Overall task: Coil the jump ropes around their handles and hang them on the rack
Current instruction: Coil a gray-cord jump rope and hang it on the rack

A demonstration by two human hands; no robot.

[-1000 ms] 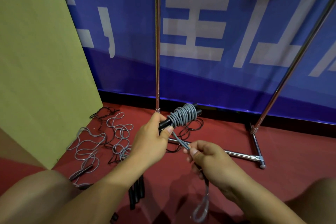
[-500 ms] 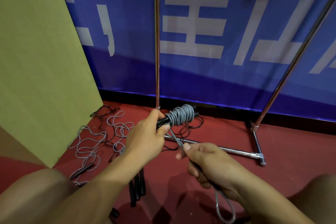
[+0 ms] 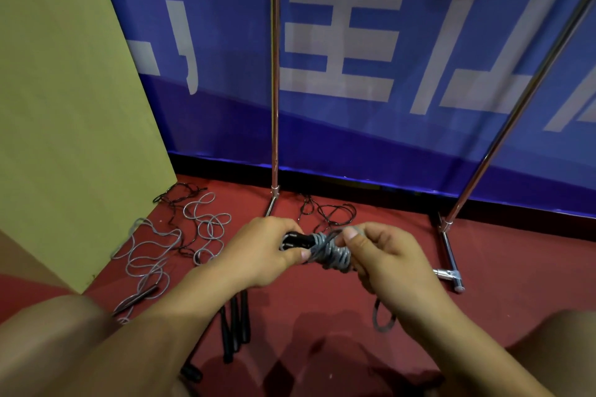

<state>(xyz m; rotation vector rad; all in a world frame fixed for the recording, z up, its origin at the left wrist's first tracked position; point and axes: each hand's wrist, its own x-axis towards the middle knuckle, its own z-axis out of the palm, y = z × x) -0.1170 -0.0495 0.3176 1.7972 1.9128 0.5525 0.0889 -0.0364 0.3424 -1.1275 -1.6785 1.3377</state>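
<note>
My left hand (image 3: 258,251) grips the black handles (image 3: 295,240) of a grey jump rope, whose cord is wound around them in a thick coil (image 3: 332,253). My right hand (image 3: 383,259) pinches the grey cord at the top of the coil, and a short loop of that cord (image 3: 382,316) hangs below its palm. The chrome rack (image 3: 274,74) stands right behind, with a second upright (image 3: 516,113) leaning at the right. A loose grey rope (image 3: 151,255) and a black rope (image 3: 332,213) lie uncoiled on the red floor.
A tan board (image 3: 64,126) leans at the left against the blue banner wall (image 3: 371,138). The rack's foot bar (image 3: 450,255) lies on the floor at right. Several black handles (image 3: 235,325) lie under my left forearm. My knees frame the bottom corners.
My right hand has moved up from below the coil to its top, carrying the cord over the handles. Both hands and the coil sit lower in view; the hanging loop is shorter.
</note>
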